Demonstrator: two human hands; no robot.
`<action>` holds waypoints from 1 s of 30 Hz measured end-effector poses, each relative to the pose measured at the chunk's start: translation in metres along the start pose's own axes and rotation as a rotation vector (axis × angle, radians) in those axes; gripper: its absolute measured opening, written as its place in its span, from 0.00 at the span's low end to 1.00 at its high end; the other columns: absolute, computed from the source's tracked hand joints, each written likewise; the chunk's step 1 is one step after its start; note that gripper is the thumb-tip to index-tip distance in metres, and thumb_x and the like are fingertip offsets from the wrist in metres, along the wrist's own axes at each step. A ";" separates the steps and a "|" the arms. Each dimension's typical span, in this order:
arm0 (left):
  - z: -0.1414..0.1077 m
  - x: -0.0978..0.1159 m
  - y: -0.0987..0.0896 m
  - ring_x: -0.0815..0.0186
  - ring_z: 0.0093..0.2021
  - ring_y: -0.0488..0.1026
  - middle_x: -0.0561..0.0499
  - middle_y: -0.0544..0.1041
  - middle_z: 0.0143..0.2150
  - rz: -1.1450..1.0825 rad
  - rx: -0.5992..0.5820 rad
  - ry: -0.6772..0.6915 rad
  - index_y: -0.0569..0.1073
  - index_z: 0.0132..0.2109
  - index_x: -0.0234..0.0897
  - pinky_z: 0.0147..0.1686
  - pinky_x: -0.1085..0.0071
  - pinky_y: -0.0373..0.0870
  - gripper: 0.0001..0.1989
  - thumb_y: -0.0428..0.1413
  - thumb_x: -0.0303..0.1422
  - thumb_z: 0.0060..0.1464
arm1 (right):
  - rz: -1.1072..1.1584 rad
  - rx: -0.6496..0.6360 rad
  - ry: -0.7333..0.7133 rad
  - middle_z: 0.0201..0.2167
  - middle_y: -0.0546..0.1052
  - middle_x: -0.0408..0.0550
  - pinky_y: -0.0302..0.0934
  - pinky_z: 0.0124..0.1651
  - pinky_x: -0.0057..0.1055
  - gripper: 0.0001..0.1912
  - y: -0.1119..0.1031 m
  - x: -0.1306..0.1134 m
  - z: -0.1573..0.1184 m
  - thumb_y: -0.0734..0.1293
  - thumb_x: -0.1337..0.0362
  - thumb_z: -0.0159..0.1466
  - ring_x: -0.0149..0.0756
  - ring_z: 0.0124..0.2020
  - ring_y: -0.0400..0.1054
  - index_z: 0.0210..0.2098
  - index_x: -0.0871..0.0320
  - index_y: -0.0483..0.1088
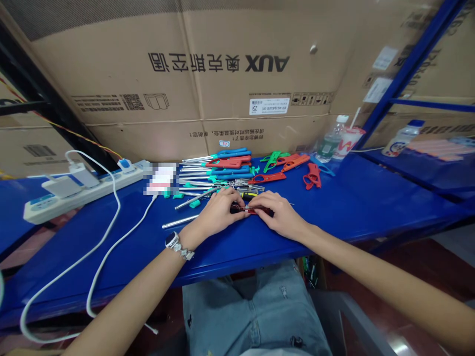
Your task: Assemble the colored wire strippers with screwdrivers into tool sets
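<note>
My left hand point(222, 212) and my right hand point(280, 212) meet near the front of the blue table, fingers closed on a red lighter handle point(252, 211). Most of it is hidden under my fingers. A metal tube point(180, 222) sticks out left of my left hand; whether it joins the handle I cannot tell. Just behind my fingers lies a tool with a yellow-and-black grip point(249, 196). Beyond it are several long-necked lighters, among them a blue lighter point(232, 176) and a red lighter point(228, 162). Small teal pieces point(194, 203) lie among the tubes.
Loose handle shells, red point(313, 175), orange point(296, 161) and green point(272, 160), lie on the blue table point(334, 212). Behind stand a water bottle point(329, 141), a cup with a straw point(348, 141) and a large carton point(222, 84). Left are a power strip point(89, 190) and white cables point(111, 230).
</note>
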State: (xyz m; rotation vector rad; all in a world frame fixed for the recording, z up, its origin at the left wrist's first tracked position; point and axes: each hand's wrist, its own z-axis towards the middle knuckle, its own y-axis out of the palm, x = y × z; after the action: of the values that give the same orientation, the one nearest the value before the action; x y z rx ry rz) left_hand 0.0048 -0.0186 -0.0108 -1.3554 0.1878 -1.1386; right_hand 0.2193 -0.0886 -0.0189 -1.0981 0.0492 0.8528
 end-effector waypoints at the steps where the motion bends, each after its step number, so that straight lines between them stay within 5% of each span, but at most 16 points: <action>1: 0.000 0.000 0.000 0.54 0.51 0.72 0.48 0.76 0.46 -0.003 0.002 -0.009 0.76 0.40 0.40 0.54 0.53 0.68 0.08 0.65 0.38 0.58 | -0.007 -0.003 0.000 0.46 0.82 0.49 0.62 0.51 0.44 0.11 0.000 0.000 0.000 0.65 0.72 0.70 0.42 0.48 0.73 0.45 0.54 0.77; 24: 0.002 -0.004 0.003 0.50 0.56 0.69 0.47 0.73 0.51 -0.105 0.020 -0.115 0.79 0.38 0.41 0.60 0.45 0.65 0.09 0.68 0.39 0.54 | -0.075 -0.092 0.057 0.45 0.78 0.51 0.57 0.50 0.41 0.09 -0.001 0.000 0.006 0.65 0.67 0.72 0.44 0.49 0.69 0.51 0.55 0.73; 30: 0.001 -0.005 0.004 0.50 0.56 0.70 0.47 0.74 0.52 -0.121 0.039 -0.095 0.80 0.38 0.41 0.60 0.45 0.65 0.09 0.68 0.39 0.54 | -0.077 -0.058 0.088 0.43 0.78 0.49 0.56 0.49 0.40 0.04 0.000 0.000 0.007 0.67 0.64 0.71 0.43 0.46 0.68 0.44 0.54 0.75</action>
State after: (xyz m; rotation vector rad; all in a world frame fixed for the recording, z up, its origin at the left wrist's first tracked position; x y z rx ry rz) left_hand 0.0053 -0.0147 -0.0168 -1.3981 0.0147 -1.1697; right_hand 0.2170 -0.0827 -0.0150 -1.1840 0.0556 0.7412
